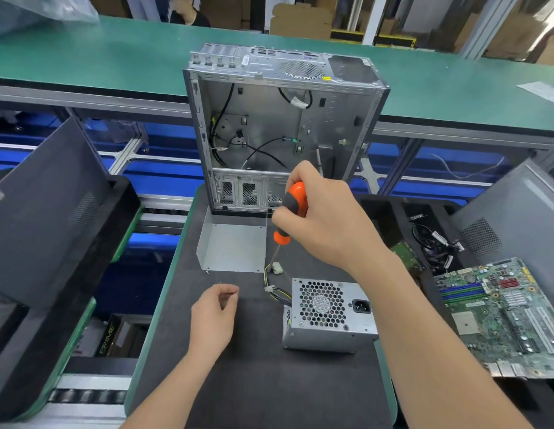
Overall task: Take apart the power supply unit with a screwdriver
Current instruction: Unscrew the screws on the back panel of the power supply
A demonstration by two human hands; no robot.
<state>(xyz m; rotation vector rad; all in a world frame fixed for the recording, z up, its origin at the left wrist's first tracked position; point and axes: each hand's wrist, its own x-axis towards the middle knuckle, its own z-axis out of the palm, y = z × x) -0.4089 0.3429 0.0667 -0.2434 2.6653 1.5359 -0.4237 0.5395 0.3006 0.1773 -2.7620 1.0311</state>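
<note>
Power supply unit (pixel 328 317) stands on the black mat (pixel 254 366) close before the person, fan grille (pixel 320 303) facing up, housing not yet opened as far as I can see; its yellow and black cables (pixel 277 291) run out to the left. The right hand (pixel 328 218) is wrapped firmly around the orange screwdriver (pixel 296 198); the tip hangs above a white connector (pixel 276 269), on no screw. The left hand (pixel 212 314) is just left of the unit, fingers loosely curled; I cannot tell if it pinches something small. To do this well, I would steady the housing with the left hand; seat the tip fully in a corner screw; press straight along the shaft, away from the cables.
</note>
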